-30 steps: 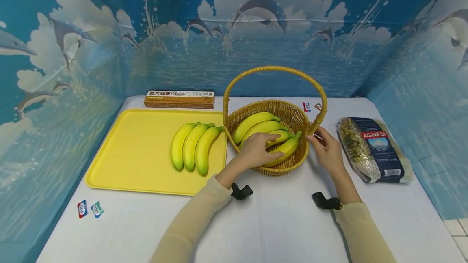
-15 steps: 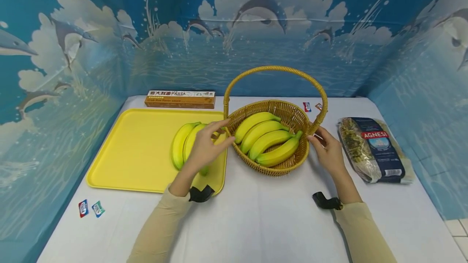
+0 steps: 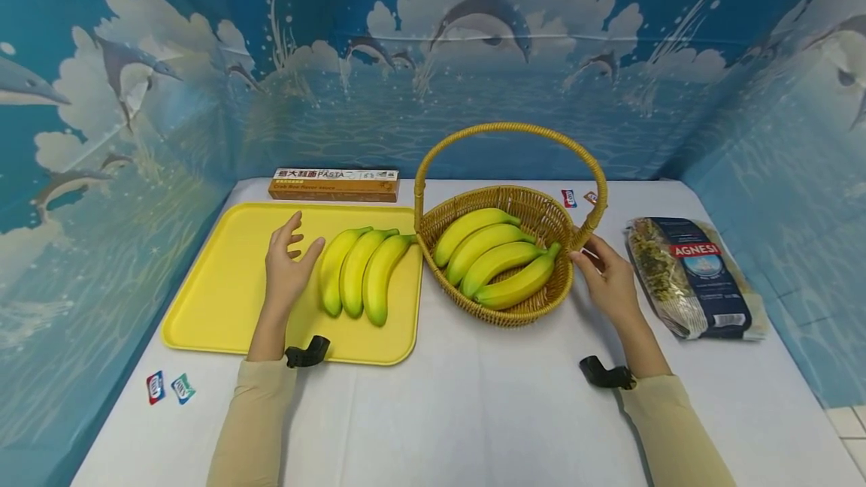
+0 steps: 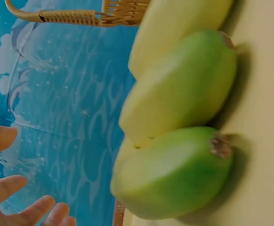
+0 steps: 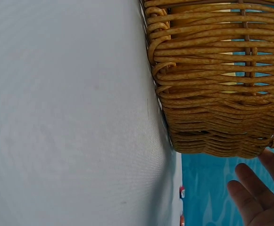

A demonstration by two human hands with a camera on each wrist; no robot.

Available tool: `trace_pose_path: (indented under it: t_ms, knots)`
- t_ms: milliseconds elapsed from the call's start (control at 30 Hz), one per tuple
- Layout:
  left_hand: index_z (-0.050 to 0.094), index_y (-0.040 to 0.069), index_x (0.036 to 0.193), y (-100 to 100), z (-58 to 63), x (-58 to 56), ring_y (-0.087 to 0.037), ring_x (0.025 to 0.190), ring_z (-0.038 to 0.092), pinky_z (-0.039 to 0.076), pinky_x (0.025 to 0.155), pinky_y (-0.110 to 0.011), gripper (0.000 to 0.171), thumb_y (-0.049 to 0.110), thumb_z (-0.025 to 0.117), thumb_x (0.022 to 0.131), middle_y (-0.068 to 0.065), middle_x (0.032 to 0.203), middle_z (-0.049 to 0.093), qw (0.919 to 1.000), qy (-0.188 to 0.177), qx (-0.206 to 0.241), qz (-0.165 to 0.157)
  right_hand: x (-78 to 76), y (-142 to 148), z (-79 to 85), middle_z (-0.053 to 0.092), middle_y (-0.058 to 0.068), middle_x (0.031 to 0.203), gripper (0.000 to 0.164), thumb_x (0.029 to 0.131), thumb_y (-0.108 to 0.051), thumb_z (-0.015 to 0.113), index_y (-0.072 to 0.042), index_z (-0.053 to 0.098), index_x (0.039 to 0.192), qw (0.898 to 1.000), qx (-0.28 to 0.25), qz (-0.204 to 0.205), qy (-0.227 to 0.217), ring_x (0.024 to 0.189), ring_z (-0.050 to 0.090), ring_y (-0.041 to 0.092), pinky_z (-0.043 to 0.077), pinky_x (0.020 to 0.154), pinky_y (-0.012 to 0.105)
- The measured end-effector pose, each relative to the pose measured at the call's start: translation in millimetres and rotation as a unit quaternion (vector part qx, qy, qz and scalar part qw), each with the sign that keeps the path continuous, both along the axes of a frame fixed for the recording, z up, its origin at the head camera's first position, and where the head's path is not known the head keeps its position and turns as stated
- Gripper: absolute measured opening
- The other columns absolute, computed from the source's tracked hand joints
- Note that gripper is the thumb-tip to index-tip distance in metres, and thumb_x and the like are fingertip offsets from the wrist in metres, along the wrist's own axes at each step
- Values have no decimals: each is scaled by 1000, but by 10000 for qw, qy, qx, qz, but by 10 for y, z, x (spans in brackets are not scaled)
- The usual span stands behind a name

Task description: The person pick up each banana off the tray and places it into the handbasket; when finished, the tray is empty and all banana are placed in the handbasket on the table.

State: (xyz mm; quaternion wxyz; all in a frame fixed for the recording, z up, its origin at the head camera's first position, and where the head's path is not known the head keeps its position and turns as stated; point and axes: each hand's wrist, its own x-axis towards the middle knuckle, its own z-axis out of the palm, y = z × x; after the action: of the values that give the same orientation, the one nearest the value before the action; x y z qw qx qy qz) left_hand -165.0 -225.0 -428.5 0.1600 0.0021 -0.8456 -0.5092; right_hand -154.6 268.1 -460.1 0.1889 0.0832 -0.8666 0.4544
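Note:
My left hand (image 3: pixel 287 260) hovers over the yellow tray (image 3: pixel 230 276), fingers spread and nothing in it. Just right of it lie three bananas (image 3: pixel 352 273) side by side on the tray; the left wrist view shows their greenish ends (image 4: pixel 188 169) close up, with my fingertips at the lower left. My right hand (image 3: pixel 611 279) pinches the rim of the wicker basket (image 3: pixel 504 314) at the handle's right foot. Several bananas (image 3: pixel 497 261) lie inside that basket. In the right wrist view, the woven basket wall (image 5: pixel 212 94) fills the upper right, with fingers (image 5: pixel 254 188) below it.
A pasta box (image 3: pixel 334 185) stands behind the tray. An AGNESI pasta bag (image 3: pixel 693 276) lies at the right. Small packets (image 3: pixel 155 387) sit at the front left, others (image 3: pixel 569 198) behind the basket. The tall basket handle (image 3: pixel 507 126) arches above the bananas.
My left hand has come out from over the basket's bananas, passing left across the tray's bananas to their left side. The right hand has stayed at the basket rim.

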Motion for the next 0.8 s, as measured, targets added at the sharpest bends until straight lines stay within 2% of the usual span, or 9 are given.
trace_pose_path:
  t_ms: [133,233,267,400,433,500,633,733,800]
  knots:
    - [32,14,154,-42,-113,-49,-41,128,41,37,103,-57,67,24,63,96,-23,148,36,9995,-288,32,-136,10,-4,15,58,24,133,43,98,-13,59,-4,53,139,10000,-18,27,-32,118,59,40,40,91,2]
    - [30,18,155,-52,-193,-89,-41,130,40,36,105,-57,69,28,64,96,-23,150,33,9979,-579,-27,-293,53,-50,96,57,28,132,42,98,-9,58,2,53,138,10000,-11,38,5,116,57,47,40,92,3]
    - [29,17,155,-51,-213,-101,-41,130,39,35,106,-58,70,29,63,96,-23,151,32,9970,-685,-66,-350,51,-46,93,57,28,132,41,98,-9,58,2,53,138,10000,-1,29,15,116,57,47,43,94,7]
    - [27,15,156,-63,-296,-144,-43,134,37,35,107,-59,72,34,62,96,-22,154,28,9912,-1193,-259,-508,44,-35,74,57,28,132,41,98,-10,58,1,53,138,10000,21,-5,12,116,58,46,44,94,8]
    - [27,14,156,-65,-316,-152,-43,134,37,36,107,-59,72,35,62,96,-22,155,27,9894,-1311,-306,-549,22,-10,32,58,26,132,42,98,-11,58,-1,53,138,10000,31,-16,19,116,58,43,44,94,9]
    - [28,12,155,-67,-355,-161,-43,136,37,36,107,-59,72,35,62,96,-22,155,27,9858,-1495,-410,-639,-4,18,-19,59,24,133,42,97,-10,60,-2,54,138,10000,47,-53,26,117,60,37,40,91,2]
    - [32,8,153,-66,-430,-180,-42,135,39,33,109,-58,70,35,62,96,-24,151,35,9808,-1644,-707,-774,-9,17,-27,59,22,133,42,97,-10,60,-4,55,138,10000,3,-63,44,116,57,1,41,92,3]
    - [35,6,152,-63,-472,-191,-40,131,42,33,108,-57,69,32,64,95,-25,144,43,9804,-1623,-837,-746,-10,13,-23,59,22,133,43,97,-11,60,-6,54,139,10000,-47,-19,56,111,47,-18,44,94,8]
    - [36,6,151,-58,-492,-196,-40,127,45,36,105,-55,69,30,65,94,-25,140,45,9816,-1598,-808,-667,-9,10,-13,59,21,133,43,97,-13,60,-7,54,140,10000,-15,-13,66,111,45,-21,46,96,14]
